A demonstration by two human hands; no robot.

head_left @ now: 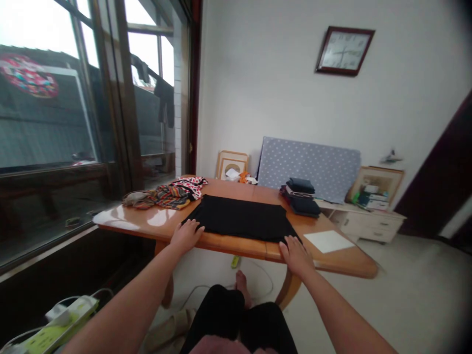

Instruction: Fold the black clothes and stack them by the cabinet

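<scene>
A black piece of clothing (241, 216) lies spread flat on the wooden table (236, 243), its long side toward me. On its near left corner rests my left hand (187, 235), fingers stretched out over the cloth and the table edge. My right hand (295, 251) lies on the near right corner in much the same way, its fingers apart. Whether the thumbs are under the fabric is hidden. Behind the right side of the cloth stands a stack of folded dark clothes (301, 196).
Crumpled patterned clothes (171, 194) lie at the table's left. A white sheet (328, 241) is at the right, near the rounded edge. Beyond stand a dotted grey-blue panel (306, 164) and a low white cabinet (383, 228). A power strip (62, 324) sits at lower left.
</scene>
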